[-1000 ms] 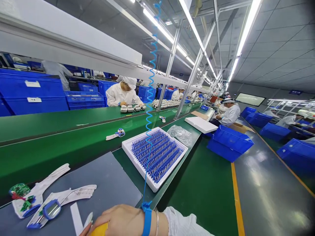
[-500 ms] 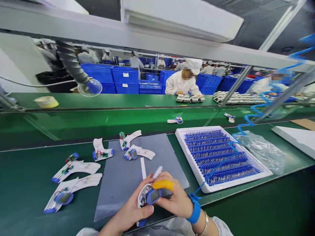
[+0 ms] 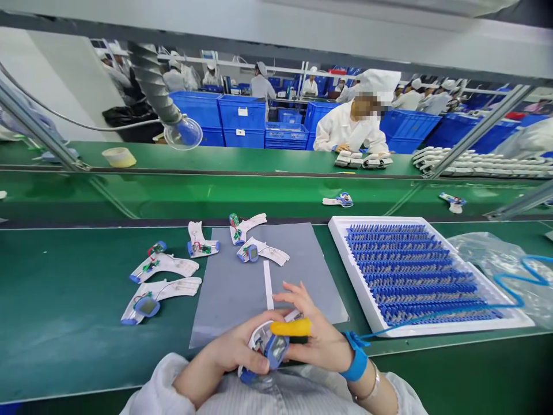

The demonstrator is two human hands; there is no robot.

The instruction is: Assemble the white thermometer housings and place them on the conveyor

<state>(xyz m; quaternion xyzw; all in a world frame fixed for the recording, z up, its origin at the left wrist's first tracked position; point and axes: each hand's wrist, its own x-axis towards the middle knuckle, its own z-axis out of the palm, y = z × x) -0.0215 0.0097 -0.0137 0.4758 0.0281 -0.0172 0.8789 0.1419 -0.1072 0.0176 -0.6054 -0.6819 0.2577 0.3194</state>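
Close to my body, both hands hold one white and blue thermometer housing [image 3: 268, 347] with its small screen facing up. My left hand [image 3: 235, 353] wraps it from the left, thumb on its edge. My right hand [image 3: 311, 337] grips it from the right, with a yellow finger cot [image 3: 290, 328] on the forefinger and the other fingers raised. A blue wrist strap [image 3: 358, 360] sits on my right wrist, and its coiled cord [image 3: 510, 285] runs off to the right. A grey mat [image 3: 242, 288] lies just ahead of my hands.
Several open housings [image 3: 162, 265] with circuit boards lie left of and on the mat. A white foam tray [image 3: 354, 245] of blue parts sits to the right, beside a clear plastic bag [image 3: 488, 253]. Beyond runs a green conveyor [image 3: 173, 196]; a person in white [image 3: 349, 129] works opposite, with blue crates behind.
My view has swung down and left from the line to my bench. My hands have drawn the housing nearer to my body, and my right fingers have lifted.
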